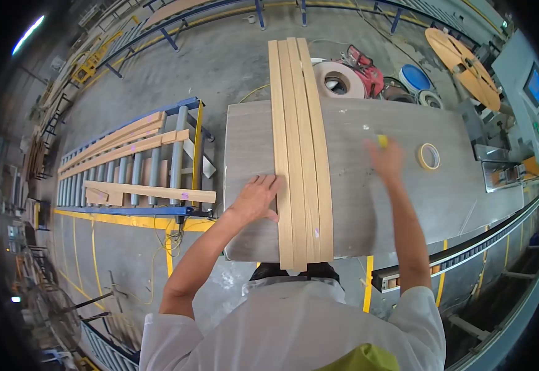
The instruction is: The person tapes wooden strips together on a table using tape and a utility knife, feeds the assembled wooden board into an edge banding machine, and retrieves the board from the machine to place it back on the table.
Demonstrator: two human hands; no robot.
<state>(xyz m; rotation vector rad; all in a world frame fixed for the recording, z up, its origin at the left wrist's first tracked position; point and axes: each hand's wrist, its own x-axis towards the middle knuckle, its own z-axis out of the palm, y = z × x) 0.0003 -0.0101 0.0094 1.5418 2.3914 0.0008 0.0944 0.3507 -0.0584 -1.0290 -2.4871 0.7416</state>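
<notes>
Several long pale wooden strips (305, 154) lie side by side on the grey-brown table (368, 216), their ends reaching past its far and near edges. My left hand (258, 196) rests at the left edge of the strips, fingers apart. To the right of the strips, my right hand (386, 157) is over the table, blurred by motion, with a small yellow item (383, 141) at its fingers. A roll of tape (429, 156) lies on the table to the right of that hand.
At the left stands a roller conveyor (138, 170) with wooden strips on it. Beyond the table are a large roll (339, 80), a red bag (368, 73) and a blue-lidded bucket (415, 78). A machine with a screen (535, 89) stands at the right.
</notes>
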